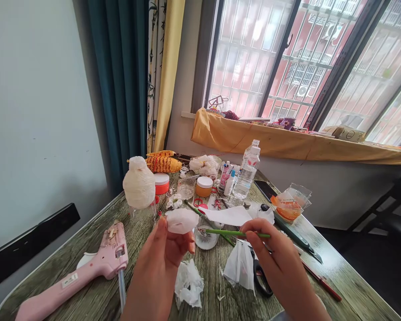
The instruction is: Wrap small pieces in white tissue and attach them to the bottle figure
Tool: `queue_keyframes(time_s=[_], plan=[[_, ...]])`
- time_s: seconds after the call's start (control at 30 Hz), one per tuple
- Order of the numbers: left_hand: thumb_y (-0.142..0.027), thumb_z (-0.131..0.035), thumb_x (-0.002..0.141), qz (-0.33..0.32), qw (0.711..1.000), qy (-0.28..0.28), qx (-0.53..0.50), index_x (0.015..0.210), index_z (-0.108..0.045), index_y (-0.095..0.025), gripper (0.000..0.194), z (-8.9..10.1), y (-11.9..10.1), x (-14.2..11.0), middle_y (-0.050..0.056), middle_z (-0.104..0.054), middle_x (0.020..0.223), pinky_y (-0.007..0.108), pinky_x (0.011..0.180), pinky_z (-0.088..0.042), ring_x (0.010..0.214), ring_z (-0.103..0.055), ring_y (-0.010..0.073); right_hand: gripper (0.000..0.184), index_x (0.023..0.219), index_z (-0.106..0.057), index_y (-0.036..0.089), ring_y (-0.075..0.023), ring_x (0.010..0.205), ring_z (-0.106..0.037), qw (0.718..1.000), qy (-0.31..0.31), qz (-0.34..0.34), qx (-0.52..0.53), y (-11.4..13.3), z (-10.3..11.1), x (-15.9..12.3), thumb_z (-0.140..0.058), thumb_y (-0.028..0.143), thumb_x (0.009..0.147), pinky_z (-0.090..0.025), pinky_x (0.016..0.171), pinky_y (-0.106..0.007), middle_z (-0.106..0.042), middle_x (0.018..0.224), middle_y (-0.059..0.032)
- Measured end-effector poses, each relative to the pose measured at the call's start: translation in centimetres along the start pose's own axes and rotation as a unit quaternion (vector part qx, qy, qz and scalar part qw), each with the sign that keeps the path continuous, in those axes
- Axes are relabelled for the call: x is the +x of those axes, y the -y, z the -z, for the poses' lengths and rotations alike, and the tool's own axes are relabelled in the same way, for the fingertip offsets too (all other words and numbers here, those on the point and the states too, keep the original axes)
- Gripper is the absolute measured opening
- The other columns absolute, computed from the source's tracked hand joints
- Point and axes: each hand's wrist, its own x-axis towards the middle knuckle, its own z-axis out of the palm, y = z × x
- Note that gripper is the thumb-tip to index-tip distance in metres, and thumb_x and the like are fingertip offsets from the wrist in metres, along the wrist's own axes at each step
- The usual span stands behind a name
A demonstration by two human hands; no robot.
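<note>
right now the left hand [157, 272] is half curled, pinching a cupped white tissue petal [181, 221] above the table. the right hand [277, 258] pinches a green stem [234, 233], whose far end sits just below the petal, apparently not touching. a pink hot glue gun [87, 267] lies nearby.
</note>
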Motion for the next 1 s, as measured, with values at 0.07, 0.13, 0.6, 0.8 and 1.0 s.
queue_keyframes(time_s=[0.07,0.13,0.6,0.8,1.0], plan=[[-0.061,-0.079,0.065,-0.011,1.000,-0.009,0.001,0.073,-0.071,-0.019,0.044,0.1,0.1,0.1,0.002,-0.068,0.064,0.022,0.057,-0.053,0.059,-0.058,0.0147,0.021,0.090,-0.056,0.026,-0.0118,0.066,-0.058,0.999,-0.013,-0.016,0.027,0.0,-0.2,0.0,-0.041,0.030,0.104,-0.041,0.055,-0.020,-0.061,0.075,0.0054],[-0.061,-0.079,0.066,-0.022,1.000,-0.013,0.005,0.075,-0.071,-0.018,0.044,0.3,0.1,0.2,0.002,-0.070,0.067,0.022,0.059,-0.053,0.061,-0.059,0.0146,0.022,0.092,-0.056,0.027,-0.0119,0.073,-0.058,0.997,-0.044,-0.031,0.059,0.0,-0.3,-0.1,-0.039,0.032,0.105,-0.043,0.062,-0.020,-0.061,0.080,0.0048],[-0.061,-0.077,0.067,-0.012,0.999,-0.007,0.052,0.079,-0.074,-0.021,0.042,-0.1,0.5,0.4,0.002,-0.073,0.075,0.025,0.073,-0.053,0.075,-0.063,0.0184,0.019,0.084,-0.048,0.022,-0.0137,0.064,-0.046,0.998,0.019,0.060,-0.022,3.3,0.1,3.8,-0.039,0.019,0.101,-0.034,0.057,-0.023,-0.049,0.070,0.0042],[-0.061,-0.075,0.070,0.018,0.997,0.014,0.069,0.084,-0.071,-0.021,0.043,0.1,1.3,0.3,0.000,-0.072,0.079,0.027,0.078,-0.050,0.081,-0.062,0.0182,0.029,0.070,-0.043,0.022,-0.0148,0.061,-0.046,0.994,0.088,-0.019,0.059,3.2,-0.4,6.7,-0.038,0.033,0.096,-0.033,0.057,-0.028,-0.050,0.065,0.0025],[-0.064,-0.071,0.072,0.040,0.994,0.017,0.096,0.086,-0.069,-0.019,0.048,0.1,1.5,0.2,0.002,-0.073,0.080,0.034,0.084,-0.047,0.083,-0.062,0.0204,0.035,0.069,-0.047,0.022,-0.0154,0.056,-0.054,0.988,0.030,-0.102,0.116,0.3,-1.0,7.3,-0.042,0.045,0.095,-0.041,0.056,-0.028,-0.054,0.061,0.0011]])
